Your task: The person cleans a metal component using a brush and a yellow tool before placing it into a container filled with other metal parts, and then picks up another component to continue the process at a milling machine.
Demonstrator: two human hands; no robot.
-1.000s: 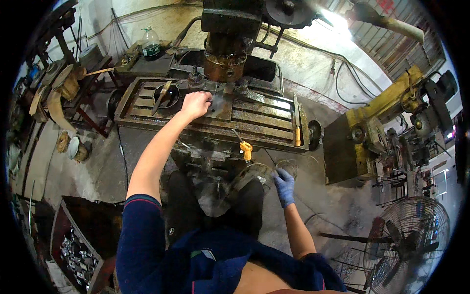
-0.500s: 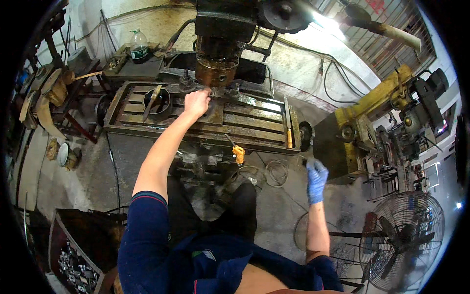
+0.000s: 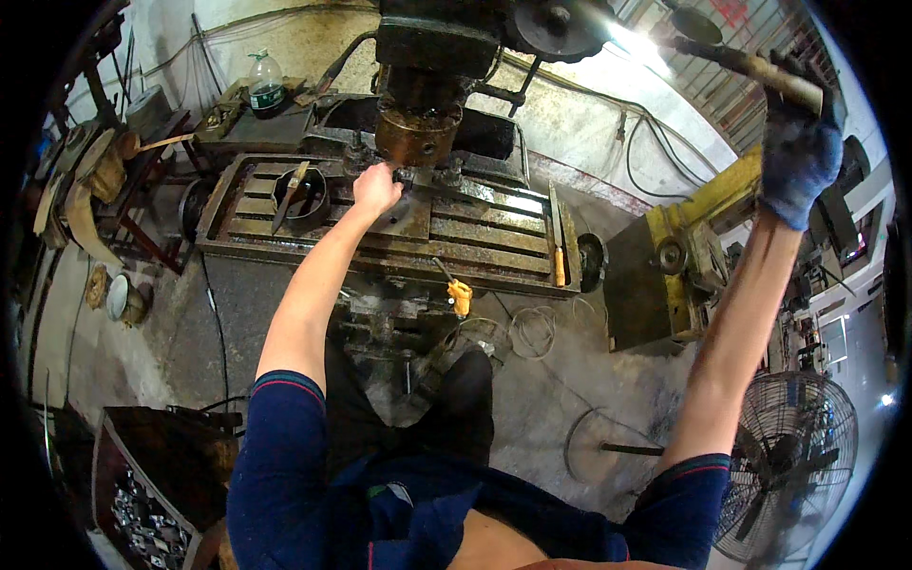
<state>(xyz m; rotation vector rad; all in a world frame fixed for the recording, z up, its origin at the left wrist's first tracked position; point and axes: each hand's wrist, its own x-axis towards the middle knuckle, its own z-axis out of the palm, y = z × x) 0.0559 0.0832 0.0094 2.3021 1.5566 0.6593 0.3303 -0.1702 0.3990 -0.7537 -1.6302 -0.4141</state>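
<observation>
Worktable (image 3: 489, 231) seems oily before a pale wall (image 3: 581, 128).

Left grip (image 3: 377, 190): fingertips hidden. Right grip (image 3: 801, 163) blurred, hold on lever (image 3: 794, 91) unclear. Fan (image 3: 809, 432) partly behind right sleeve (image 3: 682, 503).

From where I'm standing, no lettering can be read: the label (image 3: 268, 98) on the bottle (image 3: 264, 72) is too small, the red marks (image 3: 730, 11) up top too blurred.

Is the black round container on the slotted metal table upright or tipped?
Upright: the black round container stands on the table, its open mouth facing upward.
</observation>
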